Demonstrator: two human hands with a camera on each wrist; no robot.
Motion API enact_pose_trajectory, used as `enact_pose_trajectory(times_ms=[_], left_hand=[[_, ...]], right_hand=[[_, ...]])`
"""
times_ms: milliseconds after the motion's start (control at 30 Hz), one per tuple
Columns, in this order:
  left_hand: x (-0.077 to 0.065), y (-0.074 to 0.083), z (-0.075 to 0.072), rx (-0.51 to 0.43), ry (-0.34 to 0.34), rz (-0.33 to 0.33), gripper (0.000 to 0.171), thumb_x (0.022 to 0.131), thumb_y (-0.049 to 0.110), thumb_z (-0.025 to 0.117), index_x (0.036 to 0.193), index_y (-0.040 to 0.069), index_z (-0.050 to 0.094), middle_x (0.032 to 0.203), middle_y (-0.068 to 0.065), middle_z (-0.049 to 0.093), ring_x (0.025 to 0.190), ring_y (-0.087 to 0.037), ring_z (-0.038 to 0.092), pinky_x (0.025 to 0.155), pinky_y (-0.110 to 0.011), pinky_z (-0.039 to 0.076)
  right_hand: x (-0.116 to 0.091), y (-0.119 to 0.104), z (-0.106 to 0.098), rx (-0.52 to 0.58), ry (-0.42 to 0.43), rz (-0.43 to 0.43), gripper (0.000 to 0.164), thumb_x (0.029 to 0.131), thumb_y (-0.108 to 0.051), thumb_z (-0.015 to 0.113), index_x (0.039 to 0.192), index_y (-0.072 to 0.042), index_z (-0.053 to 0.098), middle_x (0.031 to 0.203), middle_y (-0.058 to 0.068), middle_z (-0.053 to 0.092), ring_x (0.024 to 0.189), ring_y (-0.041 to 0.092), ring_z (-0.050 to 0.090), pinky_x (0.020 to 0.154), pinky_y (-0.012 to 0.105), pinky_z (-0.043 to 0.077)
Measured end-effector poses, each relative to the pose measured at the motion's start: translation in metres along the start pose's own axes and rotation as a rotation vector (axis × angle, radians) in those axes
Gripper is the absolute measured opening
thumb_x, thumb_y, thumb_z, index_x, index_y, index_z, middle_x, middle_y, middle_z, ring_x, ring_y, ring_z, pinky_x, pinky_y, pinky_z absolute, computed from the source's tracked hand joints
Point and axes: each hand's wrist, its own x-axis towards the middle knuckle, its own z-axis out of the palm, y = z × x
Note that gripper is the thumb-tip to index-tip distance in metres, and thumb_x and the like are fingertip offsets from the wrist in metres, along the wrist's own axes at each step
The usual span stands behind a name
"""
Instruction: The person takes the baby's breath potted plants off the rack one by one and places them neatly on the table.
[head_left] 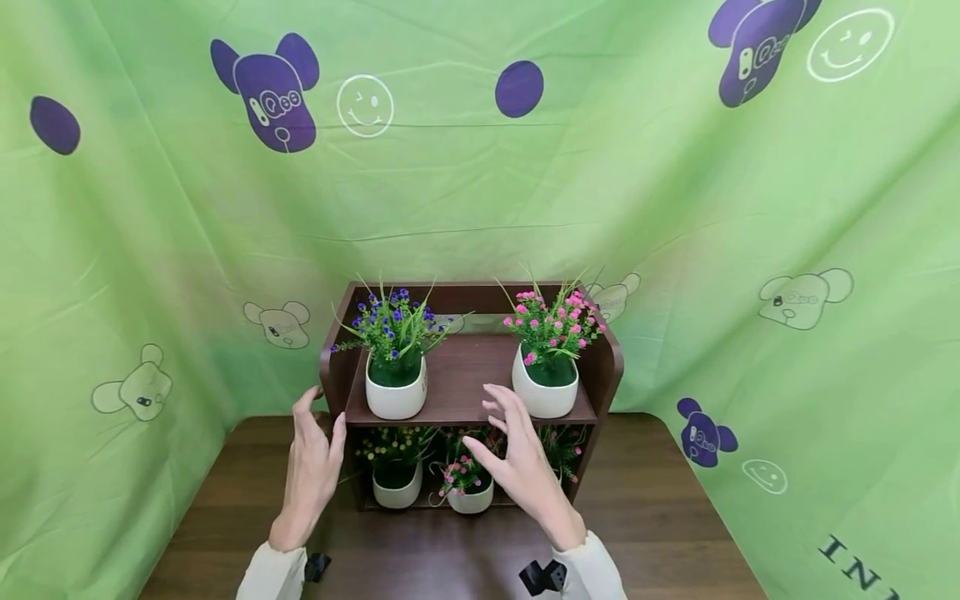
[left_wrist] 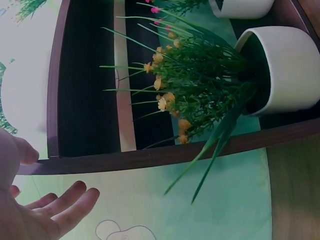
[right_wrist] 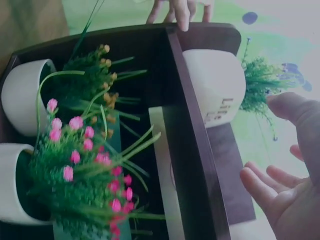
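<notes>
A dark brown two-tier wooden shelf (head_left: 467,379) stands on the table. My left hand (head_left: 311,462) is at its left side, fingers along the outside and thumb near the front edge. In the head view, my right hand (head_left: 525,462) hovers before the upper tier with fingers spread and nothing held. On that tier stand a white pot of blue flowers (head_left: 396,396) at left and a white pot of pink flowers (head_left: 546,393) at right, behind my right fingers. Below are a yellow-flowered pot (left_wrist: 285,70), a pink-flowered pot (right_wrist: 17,185) and another plant (head_left: 566,454), partly hidden by my right hand.
The brown wooden table (head_left: 645,508) extends on both sides of the shelf. A green cloth (head_left: 450,192) with purple and white cartoon prints hangs behind and around it. Dark straps (head_left: 543,577) show at the wrists, by the white sleeves.
</notes>
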Motion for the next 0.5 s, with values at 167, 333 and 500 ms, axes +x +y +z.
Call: enact_pose_trajectory(times_ms=[167,333,500], left_hand=[[0.003,0.002,-0.001,-0.021,-0.024,-0.029,0.054,0.102,-0.001,0.061,0.148,-0.003,0.033,0.14,-0.03,0.048,0.099,-0.045,0.06,0.075,-0.057,0.05],[0.003,0.002,0.001,-0.012,-0.01,-0.044,0.052,0.103,-0.001,0.061,0.147,-0.003,0.034,0.138,-0.03,0.049,0.097,-0.044,0.059,0.076,-0.058,0.049],[0.002,0.002,0.003,-0.011,-0.002,-0.047,0.053,0.102,-0.001,0.063,0.147,-0.003,0.035,0.137,-0.031,0.05,0.098,-0.047,0.06,0.077,-0.061,0.05]], right_hand=[[0.012,-0.004,0.016,0.063,0.011,0.066,0.078,0.095,-0.01,0.08,0.16,-0.02,0.037,0.161,0.009,0.038,0.14,0.036,0.05,0.114,0.042,0.045],[0.024,-0.006,0.031,0.07,0.01,0.117,0.081,0.096,-0.015,0.08,0.162,-0.023,0.034,0.163,0.007,0.034,0.144,0.029,0.047,0.116,0.044,0.044],[0.032,-0.005,0.043,0.061,0.043,0.145,0.082,0.095,-0.015,0.081,0.162,-0.019,0.033,0.163,0.008,0.034,0.146,0.028,0.043,0.116,0.044,0.044]])
